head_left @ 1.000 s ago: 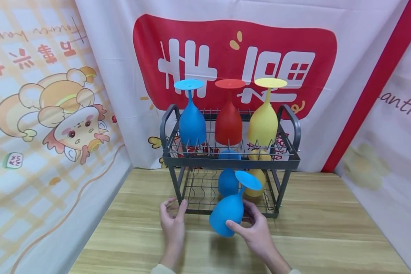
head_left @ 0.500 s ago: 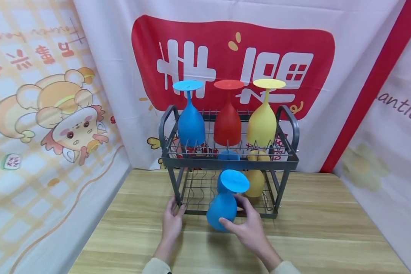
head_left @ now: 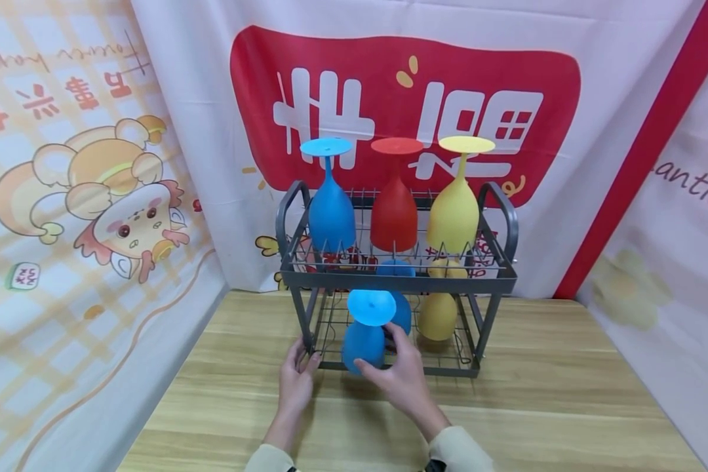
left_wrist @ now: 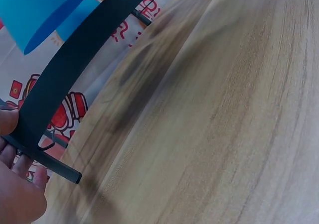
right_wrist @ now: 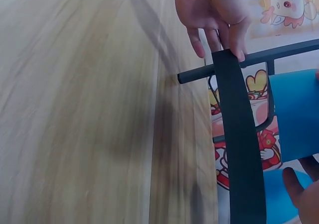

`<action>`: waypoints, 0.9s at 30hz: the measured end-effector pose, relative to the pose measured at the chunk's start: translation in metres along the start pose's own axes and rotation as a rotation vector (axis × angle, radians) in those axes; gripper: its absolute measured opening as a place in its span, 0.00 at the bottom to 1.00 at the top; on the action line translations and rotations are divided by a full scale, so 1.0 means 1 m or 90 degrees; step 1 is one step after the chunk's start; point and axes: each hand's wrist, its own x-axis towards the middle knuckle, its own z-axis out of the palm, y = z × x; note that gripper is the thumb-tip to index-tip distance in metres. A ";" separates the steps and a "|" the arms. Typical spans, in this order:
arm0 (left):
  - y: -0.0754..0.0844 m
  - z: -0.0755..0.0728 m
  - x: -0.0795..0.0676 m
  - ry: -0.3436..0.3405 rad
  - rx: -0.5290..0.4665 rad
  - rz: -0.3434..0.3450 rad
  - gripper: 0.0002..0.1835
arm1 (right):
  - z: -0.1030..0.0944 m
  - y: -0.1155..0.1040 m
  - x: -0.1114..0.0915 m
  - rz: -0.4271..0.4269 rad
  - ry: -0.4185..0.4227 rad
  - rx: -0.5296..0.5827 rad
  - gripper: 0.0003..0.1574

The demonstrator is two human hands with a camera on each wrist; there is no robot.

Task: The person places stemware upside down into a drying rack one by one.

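Note:
My right hand grips a blue plastic goblet by its bowl, upside down with the foot on top. The goblet is at the front of the lower tier of a dark two-tier wire rack, left of centre. In the right wrist view, its rim is above the rack's front bar. My left hand holds the rack's front left corner, the thumb on the bar and the fingers beneath. Behind the held goblet, another blue goblet and a yellow one stand inverted.
On the upper tier stand an inverted blue goblet, a red one and a yellow one. The rack is on a wooden table, with printed cloth hanging behind and at the sides.
My right hand has carried the blue goblet left and inward, from in front of the rack to over its lower tier, turning it more upright. My left hand has closed on the rack's corner.

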 end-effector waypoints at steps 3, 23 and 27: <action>0.000 -0.002 0.001 0.003 -0.001 0.004 0.33 | 0.011 0.001 0.007 -0.021 0.009 -0.012 0.53; -0.001 -0.002 0.002 0.006 0.015 0.011 0.33 | 0.050 0.017 0.045 0.042 0.022 -0.098 0.52; -0.002 -0.002 0.002 0.010 0.014 0.010 0.32 | 0.054 0.018 0.048 0.068 0.022 -0.115 0.53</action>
